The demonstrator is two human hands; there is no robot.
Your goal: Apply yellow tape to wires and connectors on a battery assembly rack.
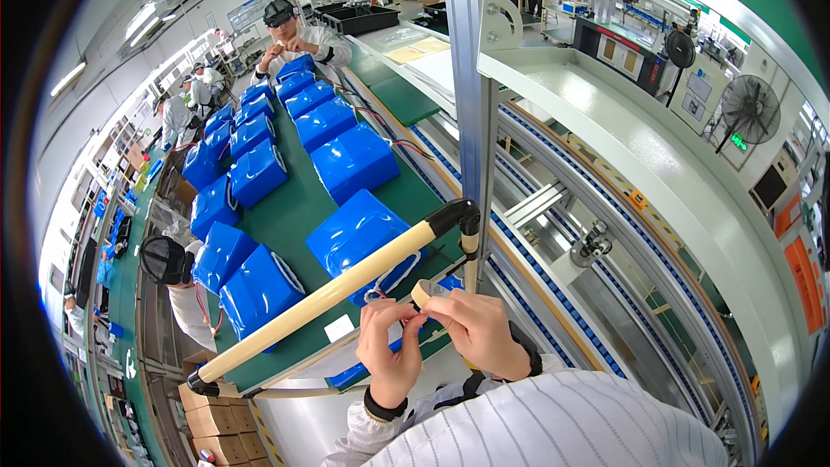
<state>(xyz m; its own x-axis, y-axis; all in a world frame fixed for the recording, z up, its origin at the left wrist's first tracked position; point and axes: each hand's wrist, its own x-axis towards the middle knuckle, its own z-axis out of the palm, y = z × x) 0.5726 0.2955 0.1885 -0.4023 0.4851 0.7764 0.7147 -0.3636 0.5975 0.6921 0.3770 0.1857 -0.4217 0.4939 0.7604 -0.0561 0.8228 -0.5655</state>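
My left hand (389,352) is closed, thumb and fingertips pinched together. What they hold is too small to make out. Close against it, my right hand (478,331) is curled around a small tan roll of tape (420,294), which shows above its fingers. Both hands are just on my side of a cream-coloured tube rail (320,301). Beyond the rail, the nearest blue-wrapped battery pack (359,238) lies on the green-topped bench (298,207), with thin wires at its near end. Part of another blue piece shows below my hands, mostly hidden.
Two rows of blue packs (257,175) run along the bench. A co-worker (298,39) works at its far end; another person's cap (164,259) shows at the left. An aluminium post (471,78), a white shelf (640,112) and roller tracks (562,294) stand on the right.
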